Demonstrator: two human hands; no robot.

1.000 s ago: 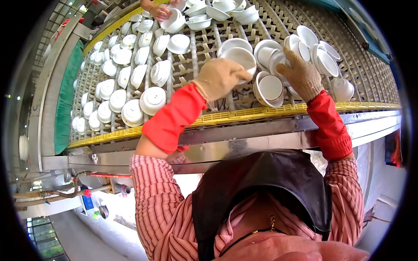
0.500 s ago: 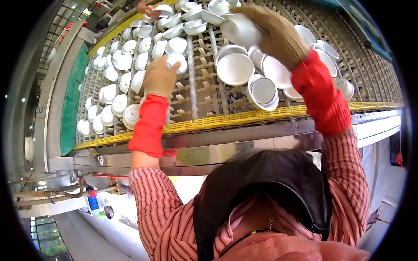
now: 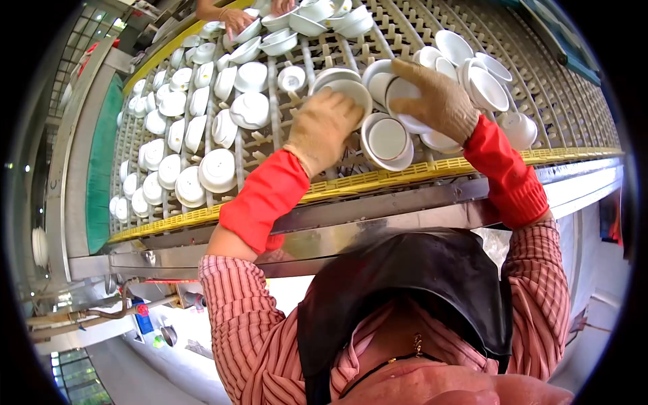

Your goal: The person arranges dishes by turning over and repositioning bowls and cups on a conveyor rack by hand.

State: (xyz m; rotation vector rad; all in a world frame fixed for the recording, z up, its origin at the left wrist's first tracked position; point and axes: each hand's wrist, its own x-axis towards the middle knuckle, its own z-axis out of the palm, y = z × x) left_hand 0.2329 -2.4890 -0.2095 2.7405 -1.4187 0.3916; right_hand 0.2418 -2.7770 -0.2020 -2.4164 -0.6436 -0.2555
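Observation:
My left hand (image 3: 327, 128), in a tan glove, has its fingers curled over the rim of a white bowl (image 3: 356, 91); its thumb is hidden. Another white bowl leans behind that one. My right hand (image 3: 435, 101), gloved the same way, reaches over a group of white bowls and cups with thumb and fingers apart. A white bowl (image 3: 403, 91) shows between those fingers, partly covered. Just below, between my hands, a small round white dish (image 3: 387, 138) sits inside a larger bowl (image 3: 371, 160).
A pegged conveyor rack (image 3: 270, 145) with a yellow edge strip (image 3: 405, 172) carries several upturned white bowls (image 3: 217, 170) on the left. More dishes (image 3: 487, 88) lean at right. Another person's hands (image 3: 236, 21) handle bowls at the far side. A green curtain (image 3: 102, 162) hangs at left.
My left hand has moved right, from the upturned bowls to the white bowl. My right hand has come down and no longer holds the white dish. The bowls at left have shifted slightly.

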